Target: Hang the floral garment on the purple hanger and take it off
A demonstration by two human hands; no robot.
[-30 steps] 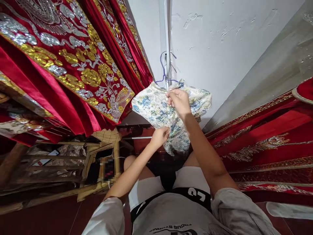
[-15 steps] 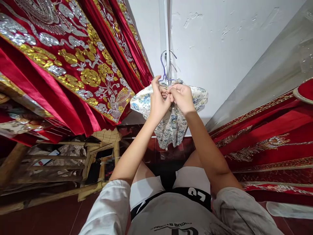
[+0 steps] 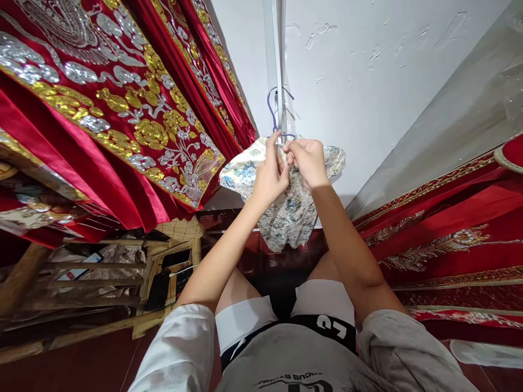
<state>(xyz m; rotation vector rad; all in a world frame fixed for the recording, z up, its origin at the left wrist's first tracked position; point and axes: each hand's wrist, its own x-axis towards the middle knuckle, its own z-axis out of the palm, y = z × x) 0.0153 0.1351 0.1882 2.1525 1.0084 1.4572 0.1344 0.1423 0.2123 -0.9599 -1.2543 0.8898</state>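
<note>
A small cream garment with blue flowers [image 3: 288,218] hangs on a purple wire hanger [image 3: 273,111] hooked on a metal rail against the white wall. My left hand [image 3: 270,177] and my right hand [image 3: 308,162] are raised together at the garment's neck, just under the hanger hook. Both have fingers curled and pinching the fabric at the collar. What exactly the fingertips hold there is hidden by the hands themselves.
Red velvet garments with gold and silver embroidery [image 3: 122,109] hang close on the left, and more red embroidered cloth [image 3: 449,234] lies on the right. A bamboo rack [image 3: 171,256] stands low on the left. Dark red floor tiles lie below.
My left hand rose from the garment's lower front to the collar and joined my right hand. The garment's lower part dropped and hangs loose now.
</note>
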